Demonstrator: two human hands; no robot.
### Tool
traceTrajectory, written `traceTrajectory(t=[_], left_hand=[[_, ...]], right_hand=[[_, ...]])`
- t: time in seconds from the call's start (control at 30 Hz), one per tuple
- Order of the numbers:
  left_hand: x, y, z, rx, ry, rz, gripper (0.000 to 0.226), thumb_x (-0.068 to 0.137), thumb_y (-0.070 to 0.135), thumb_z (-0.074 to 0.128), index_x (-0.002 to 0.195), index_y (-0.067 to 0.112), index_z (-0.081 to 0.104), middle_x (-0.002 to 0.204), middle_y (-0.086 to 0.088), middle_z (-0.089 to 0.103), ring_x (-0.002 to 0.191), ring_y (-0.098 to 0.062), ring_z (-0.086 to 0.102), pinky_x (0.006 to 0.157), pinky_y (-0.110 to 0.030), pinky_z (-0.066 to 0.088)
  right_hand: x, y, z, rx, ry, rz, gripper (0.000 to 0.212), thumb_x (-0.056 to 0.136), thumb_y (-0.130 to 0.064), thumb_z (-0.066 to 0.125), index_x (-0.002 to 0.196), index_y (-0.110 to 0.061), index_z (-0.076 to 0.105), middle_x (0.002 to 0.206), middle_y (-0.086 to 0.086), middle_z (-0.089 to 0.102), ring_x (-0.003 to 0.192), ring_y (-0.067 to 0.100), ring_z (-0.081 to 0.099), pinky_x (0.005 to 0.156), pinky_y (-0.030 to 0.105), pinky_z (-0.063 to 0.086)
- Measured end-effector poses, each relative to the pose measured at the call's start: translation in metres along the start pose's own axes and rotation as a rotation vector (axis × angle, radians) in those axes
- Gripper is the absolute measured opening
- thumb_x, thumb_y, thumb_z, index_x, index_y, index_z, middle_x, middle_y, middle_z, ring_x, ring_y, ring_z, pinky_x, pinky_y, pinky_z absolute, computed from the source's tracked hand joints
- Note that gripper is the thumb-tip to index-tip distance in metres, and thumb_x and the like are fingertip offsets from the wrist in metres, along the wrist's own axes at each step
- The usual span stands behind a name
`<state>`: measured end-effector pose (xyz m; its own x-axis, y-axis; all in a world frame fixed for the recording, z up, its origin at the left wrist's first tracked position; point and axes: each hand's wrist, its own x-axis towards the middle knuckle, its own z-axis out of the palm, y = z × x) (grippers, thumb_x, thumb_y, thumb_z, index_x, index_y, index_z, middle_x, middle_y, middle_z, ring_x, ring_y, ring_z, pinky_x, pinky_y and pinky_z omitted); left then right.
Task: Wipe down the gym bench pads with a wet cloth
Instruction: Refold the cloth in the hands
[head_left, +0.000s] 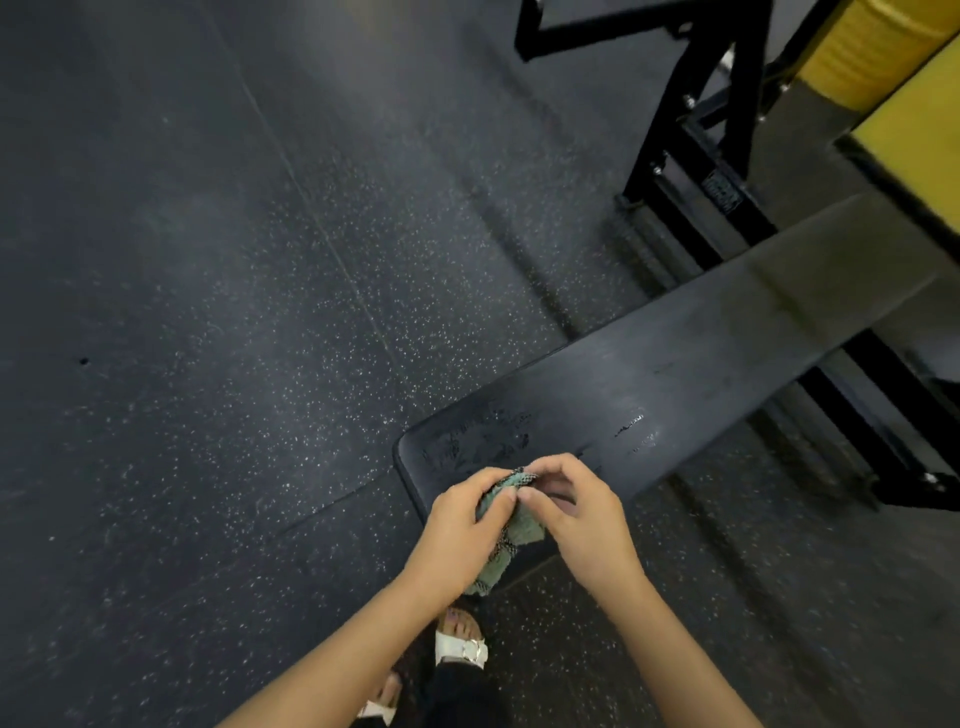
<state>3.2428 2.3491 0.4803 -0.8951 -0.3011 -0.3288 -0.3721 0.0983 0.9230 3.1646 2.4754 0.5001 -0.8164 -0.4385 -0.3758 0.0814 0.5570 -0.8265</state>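
**gymrat_02:** ok so where's the green cloth (521, 531) being held right now?

**padwiper:** it's being bunched up between both hands, right over the near, rounded end of the black bench pad (675, 374). Whether it's actually being pressed to the pad can't be told from this angle, tbh. A tail of it is being left to hang down under the left hand.

**gymrat_02:** and the fingers?

**padwiper:** the left hand (460, 525) is being wrapped round the cloth from the left, with its fingers (500, 506) curled onto it. The right hand (584, 512) is being held against it from the other side. Its fingers (561, 467) are being curled over the top edge, so the checkered trim is being pinched there.

**gymrat_02:** pad looking wet?

**padwiper:** yeah, smeary damp patches (483, 441) are being shown just beyond the hands, with a few shiny streaks further along. Up at the far right, a black steel frame (685, 156) and a yellow pad (919, 119) are being caught at the edge of the view. Speckled rubber floor (260, 312) is being seen everywhere else, and white sandals (462, 649) are being worn, down between the arms.
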Motion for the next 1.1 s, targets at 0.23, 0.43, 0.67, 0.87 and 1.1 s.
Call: traceTrajectory(t=[0.23, 0.43, 0.67, 0.87, 1.1], left_hand=[[-0.028, 0.06, -0.049, 0.083, -0.128, 0.126, 0.017, 0.098, 0.021, 0.061, 0.112, 0.027, 0.068, 0.103, 0.014, 0.071, 0.097, 0.0, 0.065, 0.086, -0.022, 0.052], [-0.043, 0.131, -0.072, 0.221, -0.236, 0.315, 0.034, 0.082, 0.014, 0.064, 0.11, 0.032, 0.064, 0.108, 0.013, 0.066, 0.103, -0.003, 0.061, 0.09, -0.019, 0.047], [-0.078, 0.218, -0.085, 0.426, -0.341, 0.491, 0.026, 0.087, 0.004, 0.058, 0.101, 0.025, 0.064, 0.094, 0.014, 0.064, 0.089, -0.001, 0.057, 0.074, -0.011, 0.041], [-0.109, 0.287, -0.087, 0.443, -0.406, 0.614, 0.023, 0.098, 0.015, 0.051, 0.105, 0.031, 0.066, 0.086, 0.007, 0.07, 0.076, -0.011, 0.064, 0.071, -0.032, 0.051], [-0.142, 0.37, -0.082, 0.437, -0.434, 0.748, 0.019, 0.099, 0.015, 0.052, 0.102, 0.028, 0.066, 0.098, 0.007, 0.066, 0.088, -0.006, 0.061, 0.078, -0.023, 0.051]], right_hand=[[-0.046, -0.063, -0.008, 0.035, 0.118, -0.067, 0.018, 0.088, -0.009, 0.068, 0.085, -0.026, 0.063, 0.084, -0.008, 0.07, 0.083, 0.005, 0.066, 0.075, 0.023, 0.054], [-0.086, -0.121, -0.041, 0.035, 0.268, -0.146, 0.022, 0.089, -0.006, 0.067, 0.082, -0.026, 0.062, 0.081, -0.008, 0.069, 0.079, 0.006, 0.065, 0.071, 0.017, 0.05], [-0.155, -0.184, -0.084, 0.017, 0.359, -0.242, 0.018, 0.091, -0.007, 0.066, 0.082, -0.022, 0.062, 0.082, -0.003, 0.071, 0.081, 0.011, 0.069, 0.071, 0.02, 0.052], [-0.207, -0.233, -0.121, 0.042, 0.485, -0.346, 0.014, 0.092, -0.008, 0.065, 0.083, -0.018, 0.062, 0.082, -0.003, 0.07, 0.08, 0.013, 0.069, 0.072, 0.023, 0.053], [-0.253, -0.282, -0.16, 0.1, 0.624, -0.432, 0.014, 0.093, -0.01, 0.065, 0.085, -0.021, 0.062, 0.079, -0.004, 0.069, 0.074, 0.008, 0.066, 0.068, 0.021, 0.048]])
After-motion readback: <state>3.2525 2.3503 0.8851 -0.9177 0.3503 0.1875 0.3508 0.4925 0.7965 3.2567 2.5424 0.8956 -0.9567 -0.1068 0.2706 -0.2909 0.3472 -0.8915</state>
